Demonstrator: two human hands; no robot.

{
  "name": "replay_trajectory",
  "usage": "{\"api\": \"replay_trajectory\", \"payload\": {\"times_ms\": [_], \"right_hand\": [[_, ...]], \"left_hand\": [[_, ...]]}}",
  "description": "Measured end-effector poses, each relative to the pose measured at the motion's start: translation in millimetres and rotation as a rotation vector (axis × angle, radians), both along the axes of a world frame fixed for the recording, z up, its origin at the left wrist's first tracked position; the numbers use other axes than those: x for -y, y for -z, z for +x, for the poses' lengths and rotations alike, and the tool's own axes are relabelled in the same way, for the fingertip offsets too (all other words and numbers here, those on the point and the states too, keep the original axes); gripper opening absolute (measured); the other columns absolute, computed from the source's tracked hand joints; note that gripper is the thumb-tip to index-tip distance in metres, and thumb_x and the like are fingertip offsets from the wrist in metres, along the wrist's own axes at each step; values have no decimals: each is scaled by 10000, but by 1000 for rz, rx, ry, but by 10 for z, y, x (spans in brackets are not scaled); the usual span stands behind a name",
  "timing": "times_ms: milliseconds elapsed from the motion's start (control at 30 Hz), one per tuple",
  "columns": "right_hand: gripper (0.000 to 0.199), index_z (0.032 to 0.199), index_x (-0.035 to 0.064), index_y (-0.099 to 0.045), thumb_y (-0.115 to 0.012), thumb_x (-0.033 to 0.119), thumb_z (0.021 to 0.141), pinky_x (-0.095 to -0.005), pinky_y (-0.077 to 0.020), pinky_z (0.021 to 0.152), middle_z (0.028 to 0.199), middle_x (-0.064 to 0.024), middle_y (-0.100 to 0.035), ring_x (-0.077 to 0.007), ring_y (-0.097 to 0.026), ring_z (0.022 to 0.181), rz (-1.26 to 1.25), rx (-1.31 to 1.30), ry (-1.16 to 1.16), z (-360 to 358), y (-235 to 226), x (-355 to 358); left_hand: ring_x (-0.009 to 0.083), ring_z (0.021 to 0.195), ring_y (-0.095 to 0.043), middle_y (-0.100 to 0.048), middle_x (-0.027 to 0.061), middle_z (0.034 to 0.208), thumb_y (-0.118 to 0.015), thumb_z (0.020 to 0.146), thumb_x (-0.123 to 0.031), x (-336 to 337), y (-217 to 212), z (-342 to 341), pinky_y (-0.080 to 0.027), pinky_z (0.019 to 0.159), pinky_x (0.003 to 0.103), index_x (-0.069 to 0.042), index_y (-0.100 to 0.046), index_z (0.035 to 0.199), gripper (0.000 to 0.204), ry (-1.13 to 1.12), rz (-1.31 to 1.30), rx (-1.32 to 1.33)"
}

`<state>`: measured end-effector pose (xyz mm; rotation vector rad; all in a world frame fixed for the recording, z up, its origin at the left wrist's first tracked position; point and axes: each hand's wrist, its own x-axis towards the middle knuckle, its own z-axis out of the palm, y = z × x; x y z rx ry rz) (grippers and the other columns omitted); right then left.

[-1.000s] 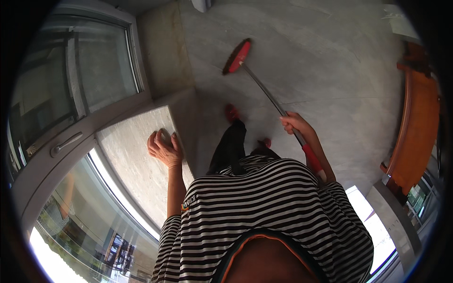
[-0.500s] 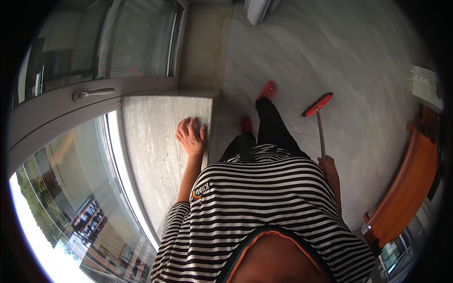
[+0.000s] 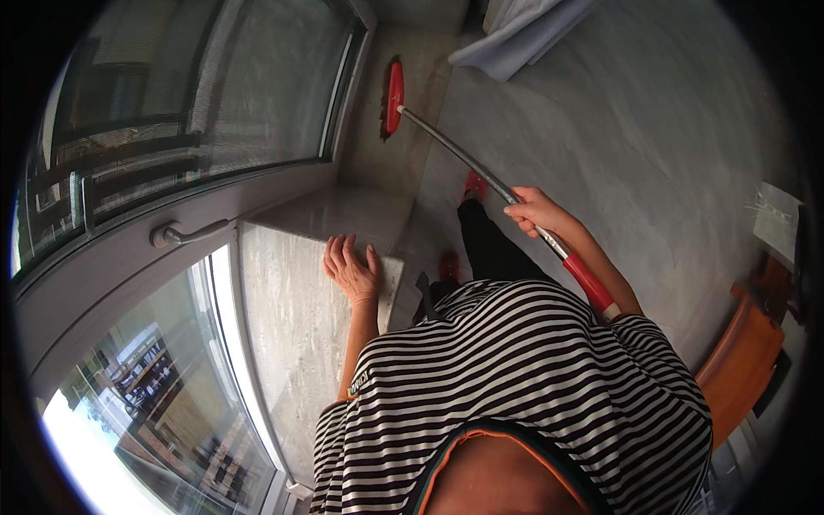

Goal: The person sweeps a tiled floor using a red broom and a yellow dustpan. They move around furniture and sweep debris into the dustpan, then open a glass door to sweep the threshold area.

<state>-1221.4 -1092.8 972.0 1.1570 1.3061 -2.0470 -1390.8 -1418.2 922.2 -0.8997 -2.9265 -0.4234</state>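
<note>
My right hand (image 3: 536, 211) is closed around the grey metal pole of a broom (image 3: 468, 160), above its red grip. The broom's red head with dark bristles (image 3: 395, 94) is over the tan strip of floor beside the window frame, to the far left of my feet. My left hand (image 3: 350, 264) rests with its fingers spread and slightly curled on the far edge of a pale stone sill (image 3: 292, 292). Nothing is in that hand.
A window sash with a lever handle (image 3: 184, 233) stands at the left, over the sill. Grey curtain fabric (image 3: 524, 43) hangs at the far side. My red shoes (image 3: 475, 186) are on the grey floor (image 3: 652, 154). Orange-brown wooden furniture (image 3: 742, 373) stands at the right.
The broom has swung from the right of my feet to the far left, onto the tan strip. My right hand has moved forward and left with it. My left hand stays on the sill.
</note>
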Motion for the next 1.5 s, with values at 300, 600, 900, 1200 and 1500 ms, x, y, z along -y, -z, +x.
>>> {"api": "replay_trajectory", "payload": {"times_ms": [300,600,900,1200,1500], "right_hand": [[151,786,82,-419,-549,125,848,-193,-290,315,610,23,-398,-14,-341,402,-160,-2,-67,-1663,572,-573],[174,780,19,-431,-587,89,812,-277,-334,311,540,-31,-415,-106,-406,391,149,33,-123,-1393,910,-635],[186,762,38,-412,-579,98,819,-250,-328,315,605,-31,-424,-78,-400,406,-37,-6,-45,-1812,853,-490],[170,730,-2,-474,-610,86,781,-313,-380,314,561,-83,-476,-160,-462,382,393,-14,-293,-1793,1046,-706],[182,735,53,-451,-603,117,809,-233,-337,328,585,2,-430,-61,-403,414,23,-15,-148,-2205,1092,-1049]], "left_hand": [[293,1205,-381,-496,93,1174,-556,782,-312,-44,26,-58,-238,1018,460,-100,-557,1078,364,-25,-51,48],[281,1215,-378,-495,74,1184,-551,774,-312,-54,29,-84,-238,1025,455,-115,-574,1057,346,-55,-77,59],[279,1218,-375,-493,70,1183,-555,769,-304,-50,32,-85,-241,1026,452,-116,-581,1040,330,-48,-71,73],[284,1221,-371,-497,70,1183,-549,775,-289,-55,15,-96,-241,1023,440,-126,-583,1033,307,-64,-67,72],[288,1211,-380,-501,73,1174,-544,778,-281,-36,19,-79,-240,1021,447,-120,-586,1020,294,-49,-66,70]]}}
